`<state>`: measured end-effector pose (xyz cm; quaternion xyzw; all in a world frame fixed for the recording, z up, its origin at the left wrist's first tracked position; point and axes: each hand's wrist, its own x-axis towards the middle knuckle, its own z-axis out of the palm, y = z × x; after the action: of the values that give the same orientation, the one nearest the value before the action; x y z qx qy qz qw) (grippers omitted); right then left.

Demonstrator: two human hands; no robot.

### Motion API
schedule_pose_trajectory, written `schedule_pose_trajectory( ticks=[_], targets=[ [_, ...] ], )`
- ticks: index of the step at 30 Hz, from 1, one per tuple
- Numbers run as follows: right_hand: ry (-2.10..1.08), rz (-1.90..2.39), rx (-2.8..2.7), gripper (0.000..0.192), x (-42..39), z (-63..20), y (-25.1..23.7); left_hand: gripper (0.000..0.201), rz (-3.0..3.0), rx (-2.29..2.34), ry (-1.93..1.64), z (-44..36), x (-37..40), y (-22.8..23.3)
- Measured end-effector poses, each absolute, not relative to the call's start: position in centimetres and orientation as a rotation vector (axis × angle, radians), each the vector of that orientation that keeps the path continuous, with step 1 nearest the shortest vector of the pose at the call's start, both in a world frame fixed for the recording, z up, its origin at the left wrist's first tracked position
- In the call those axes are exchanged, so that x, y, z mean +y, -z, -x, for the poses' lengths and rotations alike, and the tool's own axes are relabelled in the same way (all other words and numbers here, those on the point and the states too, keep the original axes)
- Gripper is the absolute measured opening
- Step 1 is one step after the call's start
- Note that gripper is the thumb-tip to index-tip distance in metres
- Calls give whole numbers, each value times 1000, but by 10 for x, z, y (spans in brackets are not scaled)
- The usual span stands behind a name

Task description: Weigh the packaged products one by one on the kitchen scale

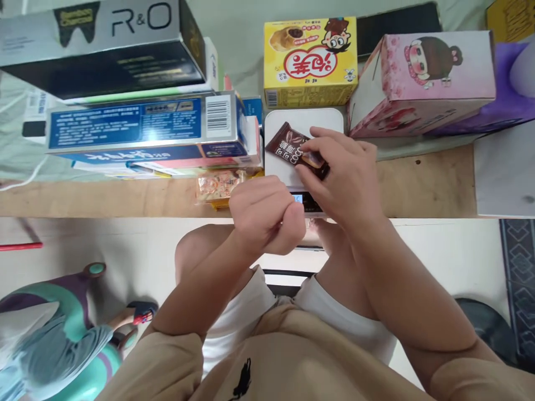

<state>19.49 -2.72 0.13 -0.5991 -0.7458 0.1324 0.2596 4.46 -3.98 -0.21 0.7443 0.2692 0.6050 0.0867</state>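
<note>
A dark brown snack packet (288, 146) with light lettering lies slantwise over the white top of a small digital scale (273, 167). My right hand (349, 172) has its thumb and fingers closed around the packet's right end. Close to the front edge of the table, my left hand (267, 214) is curled into a fist, and nothing shows sticking out of it. This fist covers part of the scale's lit display (297, 198). A clear-wrapped snack (219, 185) with orange print sits just left of the fist.
Behind the scale is a yellow puff box (310, 64); a pink box (438, 67) stands to its right. Blue (137, 125) and black-silver (104, 47) boxes are stacked at left. A white sheet (505, 167) is at right. Another person's leg and sandal (142, 314) show lower left.
</note>
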Motion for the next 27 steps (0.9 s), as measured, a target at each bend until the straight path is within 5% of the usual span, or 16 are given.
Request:
schedule_pose_trajectory(
  ticks=[9,27],
  targets=[
    [79,1490,-1785,35,-37,-221,17,40,-1957,875,-1976,-37,-44,3],
    [39,1235,-1913,15,-35,-213,36,40,-1891,811,-1827,-48,-49,-1]
  ],
)
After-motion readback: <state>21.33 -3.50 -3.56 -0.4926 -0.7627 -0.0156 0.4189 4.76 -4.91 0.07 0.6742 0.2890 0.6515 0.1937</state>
